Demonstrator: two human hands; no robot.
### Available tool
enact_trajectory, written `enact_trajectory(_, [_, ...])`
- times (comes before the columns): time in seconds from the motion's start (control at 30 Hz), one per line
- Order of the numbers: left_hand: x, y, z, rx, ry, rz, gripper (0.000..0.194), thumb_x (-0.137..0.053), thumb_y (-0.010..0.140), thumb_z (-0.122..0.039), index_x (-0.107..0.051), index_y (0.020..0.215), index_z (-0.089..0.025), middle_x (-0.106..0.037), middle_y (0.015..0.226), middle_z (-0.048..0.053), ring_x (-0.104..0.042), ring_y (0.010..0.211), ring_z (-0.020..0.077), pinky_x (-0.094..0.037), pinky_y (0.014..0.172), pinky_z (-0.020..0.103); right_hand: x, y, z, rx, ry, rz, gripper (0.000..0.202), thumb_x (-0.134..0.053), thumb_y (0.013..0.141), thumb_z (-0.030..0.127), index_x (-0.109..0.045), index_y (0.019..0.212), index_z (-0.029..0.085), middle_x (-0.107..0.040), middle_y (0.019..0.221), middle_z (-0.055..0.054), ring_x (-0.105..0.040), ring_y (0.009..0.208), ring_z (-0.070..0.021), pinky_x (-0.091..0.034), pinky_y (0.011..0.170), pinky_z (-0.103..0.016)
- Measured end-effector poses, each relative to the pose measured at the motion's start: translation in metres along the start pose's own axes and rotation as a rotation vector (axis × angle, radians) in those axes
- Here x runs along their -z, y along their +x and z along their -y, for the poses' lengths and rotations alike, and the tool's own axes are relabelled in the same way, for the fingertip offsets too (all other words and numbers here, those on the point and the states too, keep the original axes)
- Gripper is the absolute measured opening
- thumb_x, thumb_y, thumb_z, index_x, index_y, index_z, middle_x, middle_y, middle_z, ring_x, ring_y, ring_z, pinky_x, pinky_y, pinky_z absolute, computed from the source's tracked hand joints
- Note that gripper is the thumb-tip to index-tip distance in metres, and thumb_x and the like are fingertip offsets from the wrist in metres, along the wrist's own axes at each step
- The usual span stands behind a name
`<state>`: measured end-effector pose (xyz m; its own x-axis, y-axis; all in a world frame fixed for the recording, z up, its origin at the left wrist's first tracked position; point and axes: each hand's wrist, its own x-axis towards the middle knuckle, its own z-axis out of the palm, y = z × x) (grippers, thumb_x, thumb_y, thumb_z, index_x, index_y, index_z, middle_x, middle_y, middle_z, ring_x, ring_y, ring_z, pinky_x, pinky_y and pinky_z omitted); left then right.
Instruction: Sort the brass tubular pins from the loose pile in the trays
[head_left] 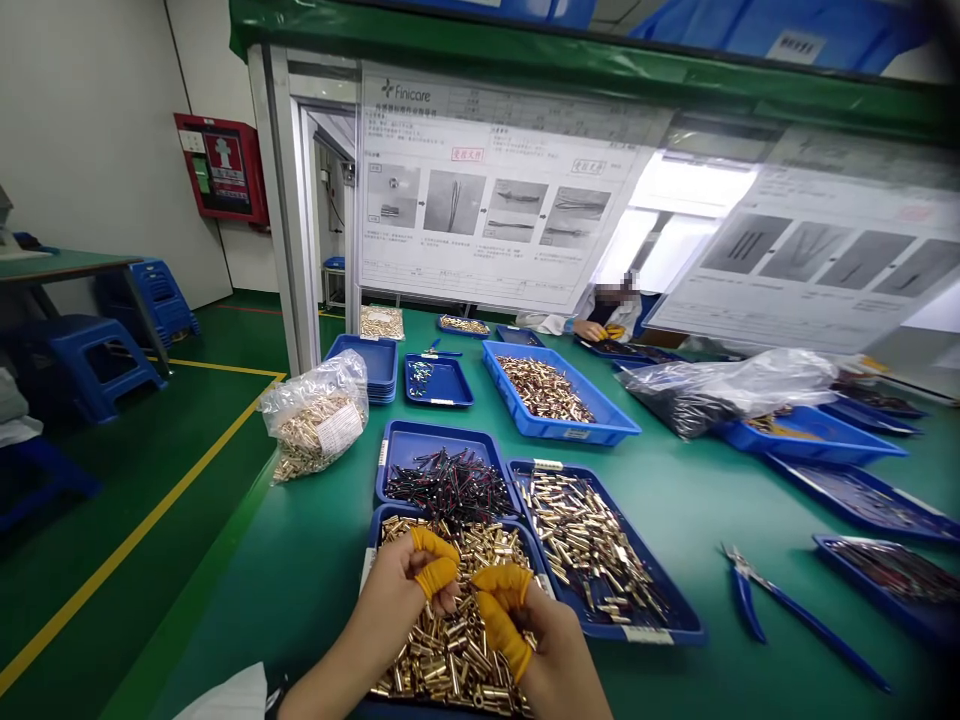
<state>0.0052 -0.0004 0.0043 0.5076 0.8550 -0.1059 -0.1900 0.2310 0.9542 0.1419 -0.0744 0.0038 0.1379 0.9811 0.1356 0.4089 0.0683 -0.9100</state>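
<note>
- Green counter (pixel 300 570) spread between its left edge and the blue tray (pixel 377 522).
- Brass sleeves (pixel 450 650) filled that tray.
- Left hand (pixel 394 590), right hand (pixel 553 630) were above, fingers (pixel 436 577) narrow; I couldn't tell what they held.

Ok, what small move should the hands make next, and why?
I'd probably bring the right hand slightly closer to the left hand: they nearly meet over the brass-colored sleeves, leaving a small gap. Anything pinched is too small to tell.

Wrinkled yellow finger cots (pixel 436 577) on left hand (pixel 394 588), right hand (pixel 553 635); white sleeve (pixel 231 695).
</note>
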Motion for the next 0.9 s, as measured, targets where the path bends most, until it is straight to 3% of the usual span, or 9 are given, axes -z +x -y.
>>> enact_trajectory(0.2, [-0.001, 0.001, 0.004, 0.015, 0.019, 0.001, 0.029, -0.068, 0.064, -0.041, -0.053, 0.067, -0.016, -0.056, 0.051, -0.003, -0.049, 0.043, 0.0105, -0.04, 0.047, 0.023, -0.009, -0.001, -0.009, 0.007, 0.003, -0.114, 0.027, -0.051, 0.08, 0.041, -0.062, 0.081, 0.015, -0.048, 0.057, 0.002, -0.045, 0.051, -0.0143, -0.035, 0.048, -0.024])
enact_trajectory(0.43, [0.001, -0.003, 0.007, -0.045, 0.129, -0.015, 0.017, -0.069, 0.064, -0.028, -0.058, 0.069, -0.016, -0.057, 0.059, -0.002, -0.053, 0.057, 0.014, -0.042, 0.055, 0.025, -0.011, -0.001, -0.009, -0.035, 0.074, -0.093, 0.028, -0.057, 0.075, 0.046, -0.055, 0.076, 0.017, -0.05, 0.06, 0.001, -0.044, 0.053, -0.0136, -0.033, 0.048, -0.024])
enact_trajectory(0.57, [0.0, -0.007, 0.007, -0.069, 0.196, 0.124, 0.008, -0.067, 0.064, -0.018, -0.062, 0.07, -0.016, -0.061, 0.072, 0.001, -0.057, 0.073, 0.0181, -0.044, 0.068, 0.027, -0.012, -0.002, -0.005, -0.099, 0.31, -0.068, 0.032, -0.058, 0.074, 0.05, -0.046, 0.081, 0.022, -0.046, 0.053, 0.008, -0.039, 0.042, -0.0084, -0.031, 0.041, -0.019])
enact_trajectory(0.63, [0.0, -0.008, 0.007, -0.055, 0.241, 0.188, 0.005, -0.065, 0.066, -0.017, -0.062, 0.07, -0.016, -0.061, 0.069, 0.001, -0.057, 0.07, 0.0176, -0.044, 0.066, 0.026, -0.013, -0.002, -0.004, -0.118, 0.308, -0.036, 0.031, -0.053, 0.078, 0.051, -0.043, 0.078, 0.022, -0.043, 0.048, 0.01, -0.031, 0.033, -0.0052, -0.024, 0.034, -0.017])
enact_trajectory(0.73, [-0.001, -0.01, 0.006, -0.076, 0.343, 0.189, 0.007, -0.063, 0.07, -0.022, -0.061, 0.066, -0.016, -0.058, 0.064, 0.0, -0.054, 0.064, 0.0163, -0.042, 0.059, 0.024, -0.014, -0.003, -0.002, -0.106, 0.221, -0.003, 0.032, -0.054, 0.079, 0.048, -0.041, 0.068, 0.021, -0.042, 0.046, 0.01, -0.03, 0.028, -0.0031, -0.018, 0.03, -0.015])
enact_trajectory(0.8, [-0.001, -0.01, 0.005, -0.089, 0.354, 0.168, 0.012, -0.063, 0.072, -0.025, -0.061, 0.065, -0.016, -0.057, 0.062, -0.001, -0.053, 0.062, 0.0153, -0.041, 0.058, 0.024, -0.013, -0.002, 0.0, -0.121, 0.286, 0.03, 0.032, -0.057, 0.078, 0.047, -0.042, 0.068, 0.021, -0.044, 0.046, 0.01, -0.036, 0.028, -0.0033, -0.023, 0.03, -0.014])
enact_trajectory(0.9, [0.0, -0.007, 0.002, -0.047, 0.216, 0.141, 0.014, -0.065, 0.07, -0.029, -0.059, 0.067, -0.016, -0.057, 0.063, -0.002, -0.052, 0.06, 0.0138, -0.041, 0.057, 0.023, -0.011, 0.002, 0.004, -0.191, 0.632, 0.107, 0.035, -0.055, 0.076, 0.055, -0.047, 0.08, 0.02, -0.053, 0.048, 0.007, -0.048, 0.035, -0.0068, -0.038, 0.041, -0.018])
